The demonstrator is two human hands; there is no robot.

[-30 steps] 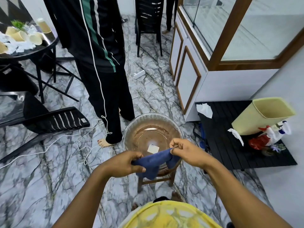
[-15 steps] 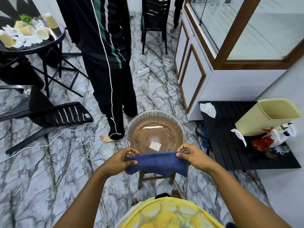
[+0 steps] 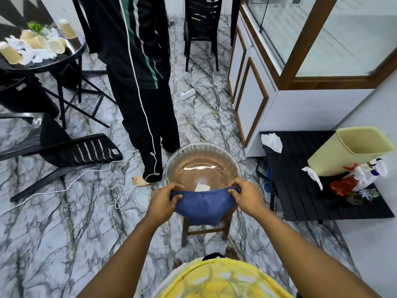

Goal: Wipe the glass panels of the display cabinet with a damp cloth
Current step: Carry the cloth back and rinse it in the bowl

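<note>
A blue cloth (image 3: pixel 204 207) hangs spread between my two hands over the near rim of a clear glass bowl (image 3: pixel 171 162) of brownish water. My left hand (image 3: pixel 164 200) pinches the cloth's left top corner and my right hand (image 3: pixel 245 196) pinches its right top corner. The bowl stands on a small wooden stool (image 3: pixel 205 232). The display cabinet (image 3: pixel 305 46), with wood-framed glass panels above white lower doors, stands at the upper right, well beyond my hands.
A person in a black tracksuit (image 3: pixel 139 82) stands barefoot just beyond the bowl. White cables (image 3: pixel 113 186) lie on the marble floor. Black chairs (image 3: pixel 71 151) and a round table (image 3: pixel 43 57) are at left. At right, a low black table (image 3: pixel 300 190) holds a yellow bin, tissues and a spray bottle.
One second ago the cloth was bunched between my hands. My hands moved apart and pulled it out flat; it now hangs wider and sags lower in front of the bowl.
</note>
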